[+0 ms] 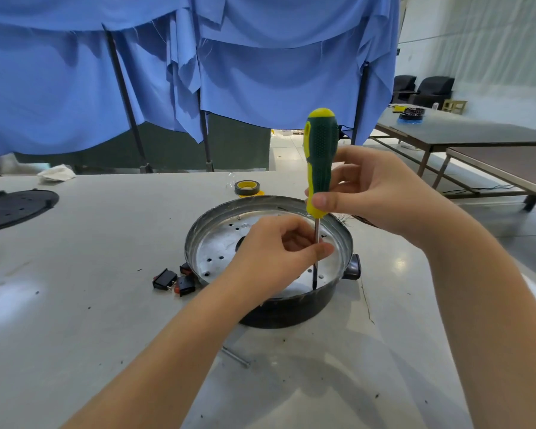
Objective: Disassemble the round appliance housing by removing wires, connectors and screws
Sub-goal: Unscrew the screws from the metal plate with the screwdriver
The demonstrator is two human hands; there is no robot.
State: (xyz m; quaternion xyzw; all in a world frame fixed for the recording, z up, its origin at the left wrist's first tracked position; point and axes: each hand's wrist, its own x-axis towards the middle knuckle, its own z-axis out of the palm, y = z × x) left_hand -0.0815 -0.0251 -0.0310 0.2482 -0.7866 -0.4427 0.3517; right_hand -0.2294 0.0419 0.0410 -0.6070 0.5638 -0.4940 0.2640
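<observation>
Housing (270, 311): round, dark outside, shiny perforated metal floor, sits on counter (106, 305).
My right hand (381, 196): grips upright screwdriver (321, 156) handle.
My left hand (276, 258): pinches its shaft.

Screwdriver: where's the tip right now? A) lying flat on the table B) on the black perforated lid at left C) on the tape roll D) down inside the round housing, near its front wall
D: the screwdriver stands upright, its shaft running down into the round housing to the metal floor near the front wall; the right hand grips the handle and the left hand pinches the shaft.
</observation>
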